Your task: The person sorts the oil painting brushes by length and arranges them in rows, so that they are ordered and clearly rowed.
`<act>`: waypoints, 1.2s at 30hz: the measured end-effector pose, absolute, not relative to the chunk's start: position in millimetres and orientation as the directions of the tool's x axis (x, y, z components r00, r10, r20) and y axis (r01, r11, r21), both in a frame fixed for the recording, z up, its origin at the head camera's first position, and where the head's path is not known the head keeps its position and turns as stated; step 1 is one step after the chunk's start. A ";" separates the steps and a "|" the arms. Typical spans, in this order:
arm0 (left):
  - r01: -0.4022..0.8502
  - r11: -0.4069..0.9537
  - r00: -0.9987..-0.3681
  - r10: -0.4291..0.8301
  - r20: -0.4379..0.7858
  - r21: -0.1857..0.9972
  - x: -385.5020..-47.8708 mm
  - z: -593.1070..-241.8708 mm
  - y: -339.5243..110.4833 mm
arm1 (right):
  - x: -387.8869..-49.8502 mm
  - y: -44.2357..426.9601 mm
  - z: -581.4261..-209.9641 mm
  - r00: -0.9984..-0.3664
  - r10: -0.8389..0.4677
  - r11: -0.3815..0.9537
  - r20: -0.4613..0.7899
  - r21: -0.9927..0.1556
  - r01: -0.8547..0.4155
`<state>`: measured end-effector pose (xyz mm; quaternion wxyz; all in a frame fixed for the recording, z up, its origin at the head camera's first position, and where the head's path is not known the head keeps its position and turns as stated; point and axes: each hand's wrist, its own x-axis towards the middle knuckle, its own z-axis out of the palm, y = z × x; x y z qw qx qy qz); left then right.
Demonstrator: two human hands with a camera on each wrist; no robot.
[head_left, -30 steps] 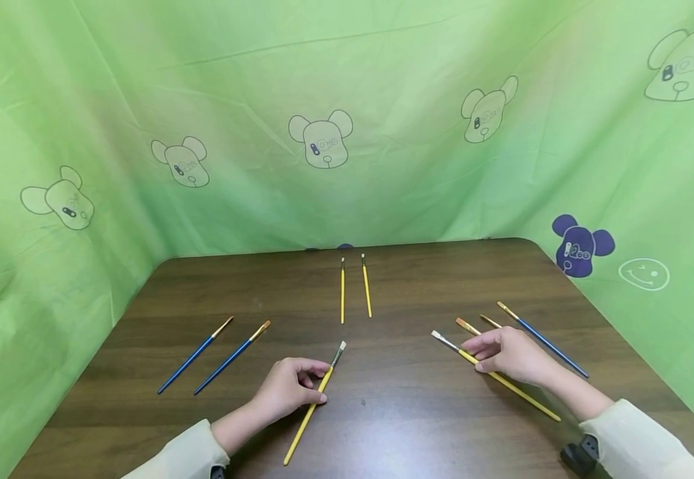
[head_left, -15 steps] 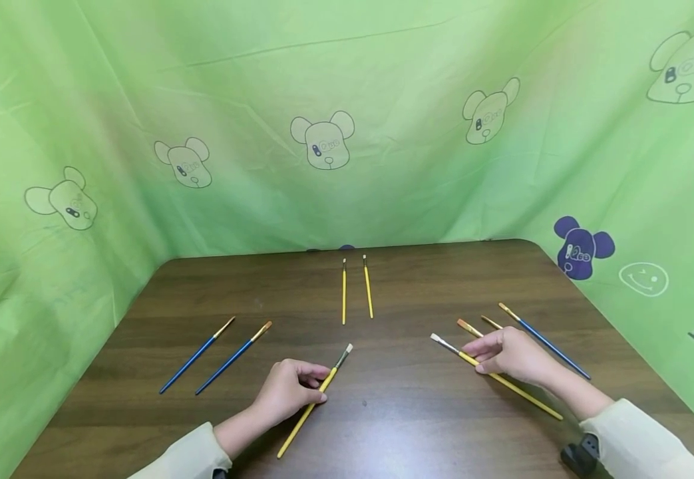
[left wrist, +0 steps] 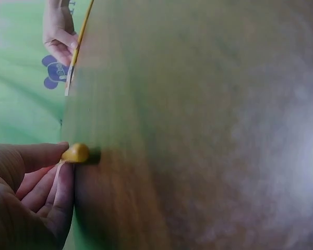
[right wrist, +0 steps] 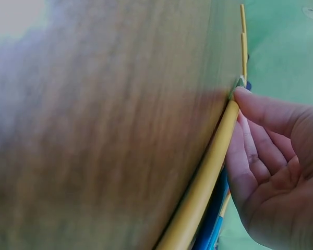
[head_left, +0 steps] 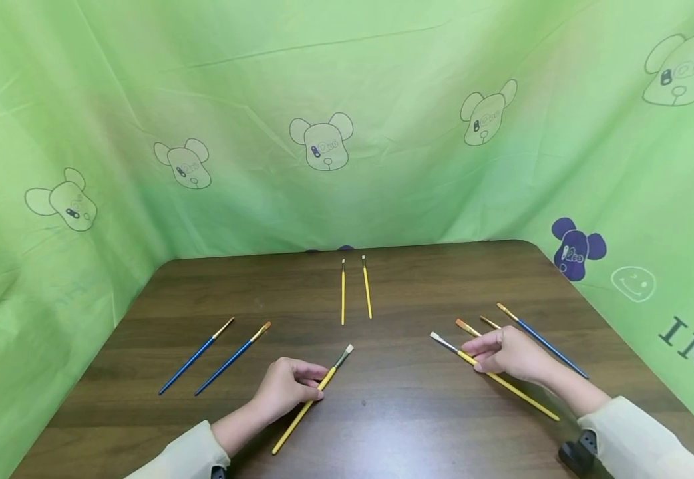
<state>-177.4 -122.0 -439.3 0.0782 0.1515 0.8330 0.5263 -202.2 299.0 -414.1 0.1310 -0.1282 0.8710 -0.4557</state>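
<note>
My left hand (head_left: 283,391) pinches a yellow paintbrush (head_left: 294,429) between thumb and fingers at the front middle of the table. The brush slants, pale bristles pointing away and to the right. In the left wrist view its rounded handle end (left wrist: 78,152) faces the camera. At the right, my right hand (head_left: 517,357) pinches another yellow paintbrush (head_left: 525,398) near its metal collar, pale tip pointing left and away. In the right wrist view this yellow handle (right wrist: 208,177) runs close along the tabletop. Behind that hand, an orange-tipped paintbrush (head_left: 466,326) and a thin-tipped one (head_left: 490,322) are partly hidden.
A blue paintbrush (head_left: 544,342) lies right of my right hand. Two more, a thin-tipped blue brush (head_left: 193,359) and a flat-tipped blue brush (head_left: 229,362), lie at the left. Two yellow paintbrushes (head_left: 343,296) lie at the back. A green curtain (head_left: 233,80) surrounds the wooden table (head_left: 406,426).
The yellow paintbrush in my left hand has turned slightly clockwise, its tip shifting right and its handle end left. My right hand and its paintbrush have hardly moved.
</note>
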 end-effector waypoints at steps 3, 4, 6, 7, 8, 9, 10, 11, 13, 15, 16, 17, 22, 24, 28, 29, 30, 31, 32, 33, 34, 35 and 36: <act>0.122 0.359 -0.943 0.334 -0.005 0.926 -177.8 -438.6 -122.8 | -202.2 299.9 -414.5 -0.930 -0.345 0.528 -0.125 -0.845 -0.082; 0.101 0.343 -0.943 0.333 -0.020 0.934 -177.9 -438.0 -123.2 | -202.0 300.1 -414.2 -0.929 -0.346 0.521 -0.127 -0.850 -0.078; 0.067 0.310 -0.942 0.332 -0.042 0.948 -177.4 -436.5 -123.5 | -201.7 300.2 -413.4 -0.928 -0.349 0.508 -0.131 -0.858 -0.070; 0.051 0.296 -0.942 0.331 -0.052 0.954 -177.5 -436.2 -123.8 | -201.8 300.2 -413.4 -0.927 -0.350 0.505 -0.131 -0.861 -0.069; 0.033 0.278 -0.941 0.332 -0.064 0.960 -177.6 -435.9 -124.1 | -201.9 300.2 -413.2 -0.926 -0.352 0.500 -0.133 -0.863 -0.067; 0.016 0.262 -0.940 0.332 -0.075 0.965 -178.0 -436.0 -124.5 | -202.0 300.2 -412.9 -0.926 -0.354 0.496 -0.133 -0.866 -0.066; 0.000 0.244 -0.939 0.334 -0.085 0.970 -178.3 -436.1 -124.9 | -202.0 300.2 -412.7 -0.925 -0.356 0.493 -0.134 -0.868 -0.064; -0.014 0.229 -0.937 0.336 -0.092 0.973 -178.6 -436.1 -125.0 | -202.2 300.2 -412.5 -0.924 -0.358 0.489 -0.136 -0.870 -0.061; -0.041 0.204 -0.934 0.339 -0.110 0.978 -179.5 -435.9 -125.5 | -202.4 300.1 -412.0 -0.922 -0.361 0.482 -0.137 -0.874 -0.058; -0.060 0.183 -0.932 0.340 -0.121 0.981 -179.4 -435.1 -125.6 | -202.5 299.3 -411.0 -0.920 -0.366 0.476 -0.139 -0.878 -0.056; -0.067 0.176 -0.932 0.339 -0.125 0.982 -179.2 -434.6 -125.5 | -202.6 298.7 -410.4 -0.919 -0.367 0.474 -0.142 -0.879 -0.054; -0.074 0.171 -0.933 0.337 -0.129 0.982 -178.9 -434.3 -125.4 | -202.8 298.1 -409.8 -0.919 -0.367 0.472 -0.144 -0.880 -0.051; -0.095 0.161 -0.936 0.321 -0.143 0.982 -178.2 -433.7 -124.5 | -203.8 295.2 -407.6 -0.917 -0.368 0.468 -0.153 -0.883 -0.041; -0.096 0.163 -0.939 0.314 -0.144 0.982 -178.3 -433.7 -125.1 | -204.4 293.6 -407.0 -0.916 -0.370 0.463 -0.154 -0.886 -0.038; -0.096 0.167 -0.942 0.303 -0.143 0.981 -179.1 -433.4 -126.2 | -205.2 290.1 -405.7 -0.914 -0.379 0.436 -0.146 -0.899 -0.037; -0.096 0.165 -0.943 0.301 -0.142 0.982 -179.3 -432.9 -126.5 | -205.4 289.0 -405.3 -0.913 -0.380 0.426 -0.145 -0.904 -0.034; -0.095 0.160 -0.943 0.301 -0.140 0.982 -179.6 -432.4 -126.8 | -205.6 287.7 -404.9 -0.913 -0.381 0.417 -0.144 -0.908 -0.032; -0.095 0.156 -0.943 0.301 -0.139 0.983 -180.0 -431.9 -127.1 | -206.1 286.4 -404.7 -0.913 -0.382 0.409 -0.144 -0.912 -0.028; -0.096 0.151 -0.943 0.301 -0.139 0.984 -180.4 -431.4 -127.4 | -206.6 284.9 -404.6 -0.912 -0.385 0.403 -0.146 -0.915 -0.024; -0.097 0.145 -0.944 0.301 -0.137 0.985 -181.0 -431.0 -127.7 | -207.3 283.4 -404.4 -0.911 -0.384 0.397 -0.150 -0.918 -0.016; -0.098 0.138 -0.944 0.302 -0.136 0.986 -181.5 -430.5 -127.8 | -208.1 281.8 -404.3 -0.910 -0.384 0.390 -0.157 -0.921 -0.006; -0.100 0.133 -0.944 0.301 -0.136 0.986 -182.2 -430.2 -128.0 | -208.9 280.0 -404.1 -0.909 -0.383 0.382 -0.166 -0.924 0.007; -0.100 0.129 -0.944 0.301 -0.135 0.987 -183.0 -430.0 -128.0 | -209.7 278.1 -403.8 -0.907 -0.385 0.378 -0.173 -0.926 0.016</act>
